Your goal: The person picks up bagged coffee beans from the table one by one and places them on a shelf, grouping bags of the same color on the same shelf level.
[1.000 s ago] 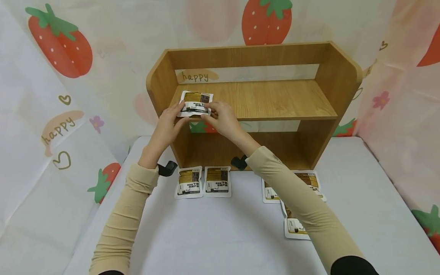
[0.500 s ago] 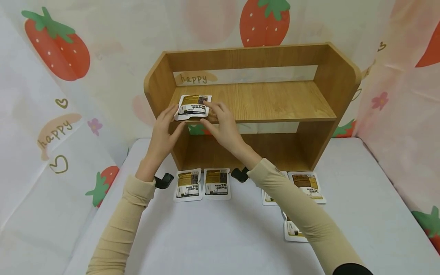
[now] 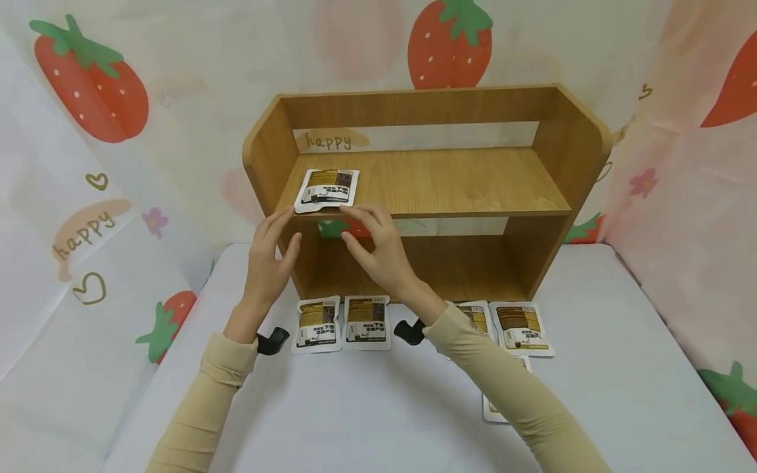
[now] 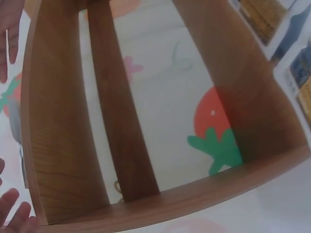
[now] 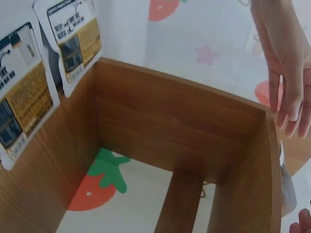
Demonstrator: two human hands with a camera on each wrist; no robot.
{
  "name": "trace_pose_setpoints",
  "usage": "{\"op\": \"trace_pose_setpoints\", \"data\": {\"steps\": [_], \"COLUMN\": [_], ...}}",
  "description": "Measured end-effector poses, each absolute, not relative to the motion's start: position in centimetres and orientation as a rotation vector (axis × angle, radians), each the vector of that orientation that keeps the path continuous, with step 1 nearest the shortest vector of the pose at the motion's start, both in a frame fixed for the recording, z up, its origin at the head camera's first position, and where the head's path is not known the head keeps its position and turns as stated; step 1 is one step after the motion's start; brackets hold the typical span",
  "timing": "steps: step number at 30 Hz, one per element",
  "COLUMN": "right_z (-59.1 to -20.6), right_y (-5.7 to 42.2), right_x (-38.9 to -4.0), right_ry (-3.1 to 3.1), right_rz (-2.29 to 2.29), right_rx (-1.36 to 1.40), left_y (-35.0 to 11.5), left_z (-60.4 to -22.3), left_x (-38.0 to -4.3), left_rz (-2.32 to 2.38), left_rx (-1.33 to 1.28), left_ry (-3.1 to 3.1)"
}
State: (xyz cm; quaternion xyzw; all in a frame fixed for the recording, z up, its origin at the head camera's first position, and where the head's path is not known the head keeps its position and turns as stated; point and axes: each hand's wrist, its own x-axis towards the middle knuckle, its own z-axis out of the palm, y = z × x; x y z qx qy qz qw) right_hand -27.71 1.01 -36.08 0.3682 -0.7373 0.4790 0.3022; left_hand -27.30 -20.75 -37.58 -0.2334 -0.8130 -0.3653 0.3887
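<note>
A white pouch (image 3: 327, 189) with a brown-and-gold printed label lies on the left part of the upper shelf, its near edge close to the board's front edge. My left hand (image 3: 263, 268) is by the pouch's lower left corner, fingers extended and thumb apart. At its lower right corner is my right hand (image 3: 381, 253), fingers loosely bent around nothing. Whether any fingertip still touches the pouch, I cannot tell. Fingers of the left hand (image 4: 17, 213) show at the lower left of the left wrist view; in the right wrist view the left hand (image 5: 286, 63) hangs at upper right.
The two-tier wooden shelf (image 3: 467, 180) stands at the back of a white table (image 3: 355, 407). Two similar pouches (image 3: 317, 325) lie before its left half. Several more pouches (image 3: 522, 328) lie at right, partly behind my right sleeve (image 3: 503, 378). A strawberry-print cloth (image 3: 195, 131) hangs behind.
Both hands held the pouch at the upper shelf's front; it now lies on that shelf. The hands have loosened and drawn back slightly toward me. The head view has shifted a little.
</note>
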Motion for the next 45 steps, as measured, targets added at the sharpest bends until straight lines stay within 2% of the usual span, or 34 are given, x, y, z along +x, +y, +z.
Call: {"op": "trace_pose_setpoints", "data": {"steps": [19, 45], "right_z": [-40.9, -48.8], "right_y": [0.2, -0.9], "right_x": [-26.6, -25.1], "right_ry": [-2.016, -2.429], "right_rz": [1.390, 1.774], "right_rx": [0.938, 0.798], "left_y": [-21.8, -24.2], "left_z": [-41.5, -49.2], "left_x": [-25.3, -22.5], "left_rz": [-0.897, -1.045], "left_rx": [-0.530, -0.429], "left_ry": [-2.209, -2.575]}}
